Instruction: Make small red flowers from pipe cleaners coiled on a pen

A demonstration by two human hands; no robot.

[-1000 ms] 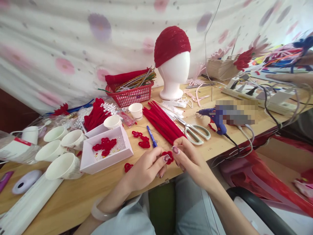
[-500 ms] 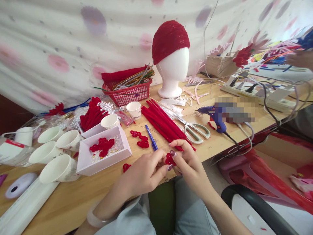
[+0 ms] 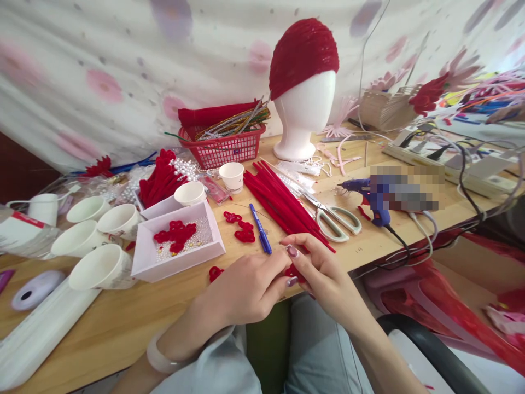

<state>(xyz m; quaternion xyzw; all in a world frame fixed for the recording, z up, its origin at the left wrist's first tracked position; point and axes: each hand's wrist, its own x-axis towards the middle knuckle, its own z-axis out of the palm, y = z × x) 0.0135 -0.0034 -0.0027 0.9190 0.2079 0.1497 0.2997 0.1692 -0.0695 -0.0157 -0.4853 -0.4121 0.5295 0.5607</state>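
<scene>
Our left hand [image 3: 246, 287] and right hand [image 3: 324, 273] have sunk nearer the surface's [image 3: 123, 323] near edge, both still pinching the small red pipe-cleaner piece [image 3: 294, 272], now mostly hidden between the fingertips.

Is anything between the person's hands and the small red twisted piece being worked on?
Nothing visible. The left hand and right hand both pinch the red piece directly at the table edge; the blue pen and scissors lie beyond.
</scene>
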